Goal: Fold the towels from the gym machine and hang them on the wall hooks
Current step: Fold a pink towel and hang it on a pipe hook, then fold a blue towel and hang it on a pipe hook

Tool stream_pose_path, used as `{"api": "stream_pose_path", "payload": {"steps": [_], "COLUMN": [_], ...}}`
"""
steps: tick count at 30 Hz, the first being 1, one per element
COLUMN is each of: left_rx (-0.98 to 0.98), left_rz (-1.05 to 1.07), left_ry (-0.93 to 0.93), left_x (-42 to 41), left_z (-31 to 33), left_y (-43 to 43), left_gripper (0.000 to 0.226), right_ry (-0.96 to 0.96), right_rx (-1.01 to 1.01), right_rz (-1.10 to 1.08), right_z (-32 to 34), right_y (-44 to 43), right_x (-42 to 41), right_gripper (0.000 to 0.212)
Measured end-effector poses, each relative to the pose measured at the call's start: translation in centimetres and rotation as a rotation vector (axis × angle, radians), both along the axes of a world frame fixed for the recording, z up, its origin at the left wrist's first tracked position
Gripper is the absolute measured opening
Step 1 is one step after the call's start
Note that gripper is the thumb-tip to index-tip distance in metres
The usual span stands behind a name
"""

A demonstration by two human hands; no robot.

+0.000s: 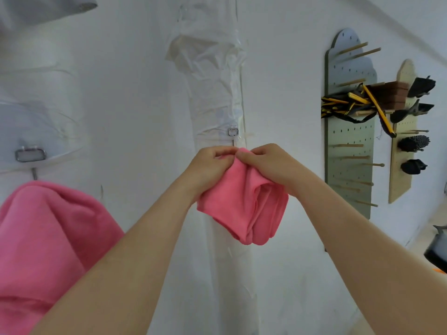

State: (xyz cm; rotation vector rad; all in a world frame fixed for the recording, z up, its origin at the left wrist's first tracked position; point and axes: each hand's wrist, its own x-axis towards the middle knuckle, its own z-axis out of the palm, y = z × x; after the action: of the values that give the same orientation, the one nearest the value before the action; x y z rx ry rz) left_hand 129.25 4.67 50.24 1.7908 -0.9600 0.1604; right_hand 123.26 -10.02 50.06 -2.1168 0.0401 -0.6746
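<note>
A folded pink towel (244,204) hangs against the white wall at the centre, bunched at its top. My left hand (210,165) and my right hand (268,163) both pinch that top edge, fingertips almost touching, just below a small metal wall hook (233,132). Whether the towel sits on a hook is hidden by my fingers. A second pink towel (46,240) hangs at the lower left under another metal hook (30,154).
Clear plastic sheeting (210,68) is taped over the wall above the hook. At the right, a grey pegboard (350,131) and a beige pegboard (404,151) carry wooden pegs, yellow-black straps and dark gym grips. A dark object (437,250) sits at the right edge.
</note>
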Motion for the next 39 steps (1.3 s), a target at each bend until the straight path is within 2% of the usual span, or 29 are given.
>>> {"api": "stream_pose_path", "payload": {"steps": [2, 4, 5, 7, 9, 12, 15, 17, 19, 21, 23, 25, 29, 32, 35, 39], "left_rx": [0.149, 0.326, 0.343, 0.308, 0.303, 0.325, 0.261, 0.269, 0.246, 0.164, 0.049, -0.045, -0.092, -0.085, -0.021, 0.119], "left_rz": [0.187, 0.517, 0.644, 0.658, 0.505, 0.389, 0.281, 0.225, 0.194, 0.211, 0.252, 0.281, 0.318, 0.289, 0.277, 0.23], "left_ry": [-0.285, -0.724, -0.896, -1.033, -0.954, -0.809, -0.526, -0.352, -0.269, -0.252, -0.266, -0.274, -0.307, -0.265, -0.251, -0.306], "left_x": [0.6, 0.8, 0.8, 0.5, 0.5, -0.1, -1.4, -2.0, -2.8, -4.2, -6.1, -7.8, -11.4, -15.0, -18.4, -23.0], "left_z": [-0.3, -1.0, -1.3, -1.8, -2.5, -3.4, -2.3, -1.6, -1.8, -2.4, -2.9, -3.4, -4.8, -6.3, -8.9, -12.9], "left_y": [-0.1, -0.3, -0.4, -0.5, -0.3, 0.2, 0.4, 0.6, 1.0, 1.2, 1.5, 1.8, 2.7, 3.0, 2.6, 2.1], "left_gripper": [0.027, 0.028, 0.025, 0.024, 0.039, 0.056, 0.051, 0.061, 0.072, 0.068, 0.054, 0.042, 0.024, 0.03, 0.024, 0.029], "right_ry": [-0.075, -0.211, -0.267, -0.328, -0.389, -0.432, -0.272, -0.144, -0.045, -0.028, -0.077, -0.171, -0.323, -0.286, -0.232, -0.008], "right_rx": [-0.097, -0.332, -0.43, -0.549, -0.517, -0.31, -0.256, -0.247, -0.203, -0.18, -0.192, -0.258, -0.39, -0.444, -0.532, -0.547], "right_rz": [-0.078, -0.227, -0.278, -0.34, -0.373, -0.395, -0.351, -0.248, -0.141, -0.117, -0.168, -0.225, -0.225, -0.167, -0.105, 0.003], "right_z": [-0.1, -0.6, -0.9, -2.2, -3.4, -4.1, -3.8, -3.2, -2.7, -2.8, -3.4, -4.0, -4.6, -5.8, -7.8, -11.1], "right_y": [0.3, 1.0, 1.3, 1.7, 2.0, 2.7, 2.8, 2.8, 3.0, 3.2, 3.2, 3.1, 2.2, 1.3, 0.3, -0.4], "right_x": [0.3, 0.9, 1.1, 1.7, 2.2, 2.3, 2.5, 1.9, 0.3, -1.8, -3.9, -6.0, -10.4, -13.5, -16.6, -21.0], "right_gripper": [0.035, 0.026, 0.024, 0.024, 0.024, 0.018, 0.023, 0.029, 0.035, 0.038, 0.055, 0.061, 0.044, 0.034, 0.02, 0.025]}}
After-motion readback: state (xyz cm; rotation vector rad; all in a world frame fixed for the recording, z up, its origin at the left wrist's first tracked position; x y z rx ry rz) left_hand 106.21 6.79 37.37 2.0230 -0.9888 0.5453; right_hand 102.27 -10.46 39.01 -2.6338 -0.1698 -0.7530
